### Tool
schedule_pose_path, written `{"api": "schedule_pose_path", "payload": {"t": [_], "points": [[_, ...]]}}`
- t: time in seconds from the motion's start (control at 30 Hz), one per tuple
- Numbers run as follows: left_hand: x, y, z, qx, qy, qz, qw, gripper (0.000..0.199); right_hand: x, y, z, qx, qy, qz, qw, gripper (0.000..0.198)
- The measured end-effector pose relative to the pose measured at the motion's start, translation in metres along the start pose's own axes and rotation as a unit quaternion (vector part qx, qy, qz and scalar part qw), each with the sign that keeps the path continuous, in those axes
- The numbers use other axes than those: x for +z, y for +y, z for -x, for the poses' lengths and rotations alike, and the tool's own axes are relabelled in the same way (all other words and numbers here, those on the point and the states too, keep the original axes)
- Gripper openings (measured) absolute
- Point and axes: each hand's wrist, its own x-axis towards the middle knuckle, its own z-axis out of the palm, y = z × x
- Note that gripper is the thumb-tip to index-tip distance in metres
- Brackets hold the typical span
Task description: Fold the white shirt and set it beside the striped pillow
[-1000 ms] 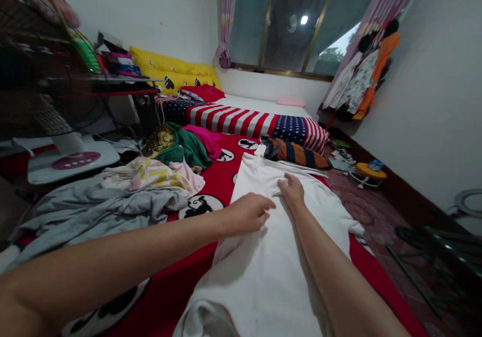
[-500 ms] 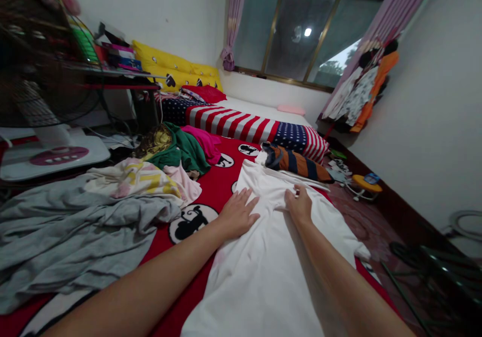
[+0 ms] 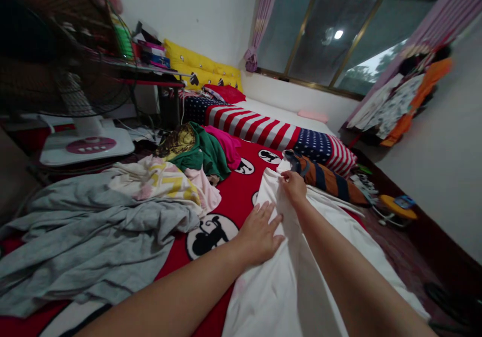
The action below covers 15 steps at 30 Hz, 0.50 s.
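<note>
A white shirt lies lengthwise on the red bedcover, with raised folds down its middle. My left hand rests flat on the shirt's left side, fingers spread. Further up, close to the far end, my right hand pinches the fabric between thumb and fingers and lifts a fold. Part of the shirt on the right is hidden behind my right forearm. Just beyond it lies a folded brown and navy striped garment.
Left of the shirt lie a grey cloth, a yellow-patterned white garment, a green garment and a pink one. A fan stands at the left. Behind is a flag-patterned bed; a yellow stool stands right.
My right hand has moved up to the shirt's far end and now pinches and lifts cloth there. My left hand stays flat on the shirt. The view has shifted left.
</note>
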Motion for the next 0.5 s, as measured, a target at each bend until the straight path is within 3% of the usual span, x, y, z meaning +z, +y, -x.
{"api": "schedule_pose_path", "payload": {"t": [0.13,0.3,0.4,0.5], "points": [[0.001,0.000,0.000,0.002,0.005,0.003,1.000,0.059,0.009,-0.012,-0.022,0.021,-0.014,0.003,1.000,0.029],[0.001,-0.001,0.000,-0.002,0.009,0.021,1.000,0.057,0.017,-0.013,-0.047,0.029,-0.020,0.017,0.999,0.017],[-0.001,0.000,0.001,-0.006,0.007,0.043,0.999,0.054,0.025,-0.011,-0.051,0.032,-0.009,0.007,0.999,0.023],[-0.002,0.000,0.001,-0.015,0.000,0.056,0.998,0.051,0.026,-0.007,-0.050,0.002,-0.052,-0.020,0.998,0.018]]}}
